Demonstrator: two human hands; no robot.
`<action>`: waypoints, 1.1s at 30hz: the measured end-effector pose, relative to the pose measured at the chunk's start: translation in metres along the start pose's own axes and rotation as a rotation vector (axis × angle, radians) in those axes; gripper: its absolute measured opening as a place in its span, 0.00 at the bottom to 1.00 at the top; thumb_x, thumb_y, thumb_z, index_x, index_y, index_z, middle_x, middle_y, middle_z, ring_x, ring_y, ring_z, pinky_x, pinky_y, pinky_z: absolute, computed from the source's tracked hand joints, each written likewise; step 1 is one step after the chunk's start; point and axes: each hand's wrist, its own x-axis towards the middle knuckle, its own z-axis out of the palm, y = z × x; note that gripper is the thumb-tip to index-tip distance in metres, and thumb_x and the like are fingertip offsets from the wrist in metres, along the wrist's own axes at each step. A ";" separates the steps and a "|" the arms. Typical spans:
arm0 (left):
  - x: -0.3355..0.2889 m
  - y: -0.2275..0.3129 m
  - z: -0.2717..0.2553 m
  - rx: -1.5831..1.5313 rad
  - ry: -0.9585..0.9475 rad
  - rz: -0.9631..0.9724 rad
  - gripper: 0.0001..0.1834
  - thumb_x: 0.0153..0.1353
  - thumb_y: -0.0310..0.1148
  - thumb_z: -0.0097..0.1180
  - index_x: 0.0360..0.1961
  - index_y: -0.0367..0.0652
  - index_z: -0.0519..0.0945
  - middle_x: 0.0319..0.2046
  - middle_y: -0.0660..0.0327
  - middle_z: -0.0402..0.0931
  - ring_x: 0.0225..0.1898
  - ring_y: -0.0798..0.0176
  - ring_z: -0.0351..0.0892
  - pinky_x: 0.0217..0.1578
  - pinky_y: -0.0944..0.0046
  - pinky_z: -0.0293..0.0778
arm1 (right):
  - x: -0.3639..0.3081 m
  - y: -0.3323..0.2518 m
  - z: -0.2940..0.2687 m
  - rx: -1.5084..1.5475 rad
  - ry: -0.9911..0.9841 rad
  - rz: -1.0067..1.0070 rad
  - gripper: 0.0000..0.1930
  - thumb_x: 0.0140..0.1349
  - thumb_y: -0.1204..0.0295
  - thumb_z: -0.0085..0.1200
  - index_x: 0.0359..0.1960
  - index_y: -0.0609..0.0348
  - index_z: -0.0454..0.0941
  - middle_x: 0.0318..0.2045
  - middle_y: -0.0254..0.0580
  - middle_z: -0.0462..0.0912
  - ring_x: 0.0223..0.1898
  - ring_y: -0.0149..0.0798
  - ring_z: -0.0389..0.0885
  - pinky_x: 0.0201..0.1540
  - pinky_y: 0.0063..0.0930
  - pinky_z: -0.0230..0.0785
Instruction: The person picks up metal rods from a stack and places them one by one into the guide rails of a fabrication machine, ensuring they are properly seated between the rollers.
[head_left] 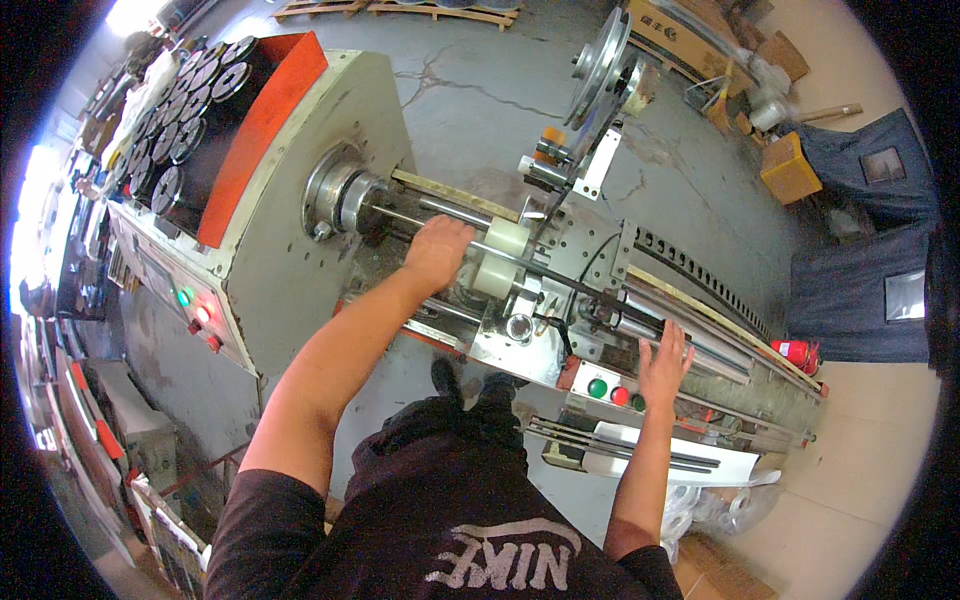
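Observation:
A long thin metal rod [570, 280] runs from the chuck [357, 200] of a lathe-like machine toward the lower right. My left hand [440, 252] is closed around the rod near the chuck, its fingertips partly hidden. Two white rollers [495, 275] sit just right of that hand, one on either side of the rod. Over the machine's right half, my right hand [662, 368] has its fingers spread, close to the rod's dark far end. Whether it touches the rod I cannot tell.
A large spoked reel [603, 70] stands behind the machine. Push buttons [618, 396] sit on its front edge, and lit ones on the left cabinet [195, 300]. Black spools [185, 140] are stacked on top. More rods [640, 450] lie on a white sheet at lower right.

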 end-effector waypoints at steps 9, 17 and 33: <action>0.002 -0.033 -0.015 0.006 -0.145 -0.011 0.33 0.45 0.29 0.72 0.57 0.39 0.78 0.53 0.47 0.81 0.59 0.42 0.78 0.64 0.45 0.69 | 0.003 -0.043 -0.007 0.060 0.021 -0.052 0.34 0.73 0.54 0.55 0.74 0.60 0.63 0.73 0.50 0.67 0.76 0.52 0.60 0.79 0.59 0.38; -0.003 -0.093 -0.028 0.085 -0.251 -0.113 0.33 0.49 0.34 0.74 0.59 0.43 0.79 0.56 0.51 0.82 0.61 0.45 0.78 0.64 0.49 0.71 | 0.002 -0.048 -0.007 0.040 0.028 -0.028 0.34 0.74 0.53 0.54 0.74 0.62 0.63 0.73 0.51 0.68 0.77 0.53 0.60 0.79 0.59 0.37; 0.026 0.004 -0.004 -0.010 -0.266 0.062 0.23 0.46 0.32 0.69 0.47 0.45 0.82 0.41 0.49 0.86 0.47 0.45 0.86 0.53 0.47 0.78 | 0.008 -0.111 0.000 0.095 0.019 -0.035 0.34 0.72 0.55 0.56 0.74 0.58 0.63 0.73 0.48 0.68 0.76 0.52 0.61 0.79 0.59 0.38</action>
